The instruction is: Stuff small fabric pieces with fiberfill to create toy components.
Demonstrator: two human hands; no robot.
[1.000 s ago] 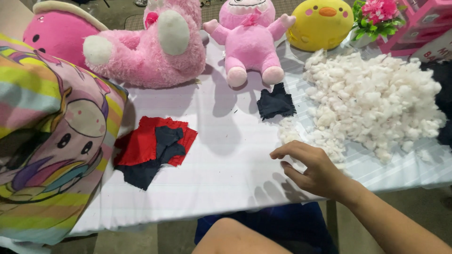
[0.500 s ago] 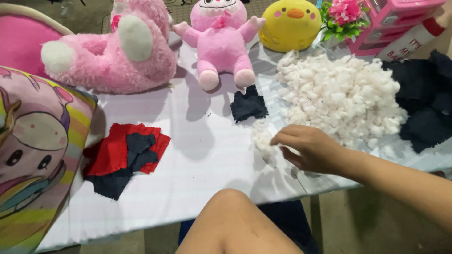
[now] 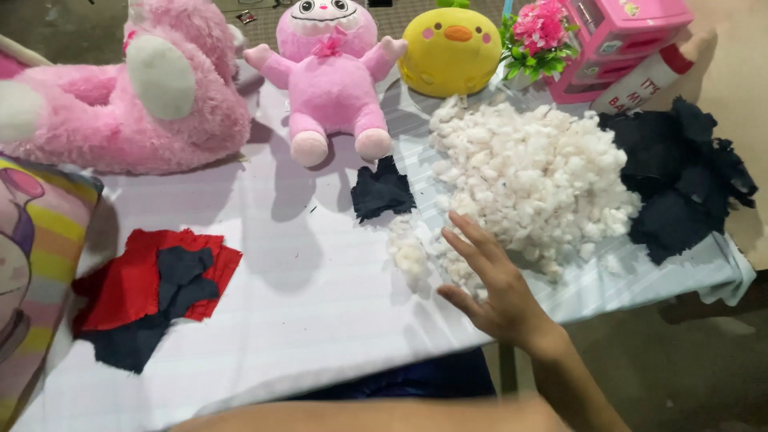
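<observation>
The right hand [image 3: 492, 284], curled over the near edge of the white stuffing pile [image 3: 532, 172] a moment ago, now lies flatter with its fingers [image 3: 472, 240] spread, reaching into the loose tufts at the pile's near-left edge. A small clump of stuffing [image 3: 406, 254] now sits apart from the pile, just left of the fingers. The head camera has swung to the right: the heap of dark fabric scraps [image 3: 688, 180] at the bench's right end is now fully in view, while the striped cushion [image 3: 36, 264] has slid almost out at the left. A forearm [image 3: 360, 416] now stretches across the bottom edge.
</observation>
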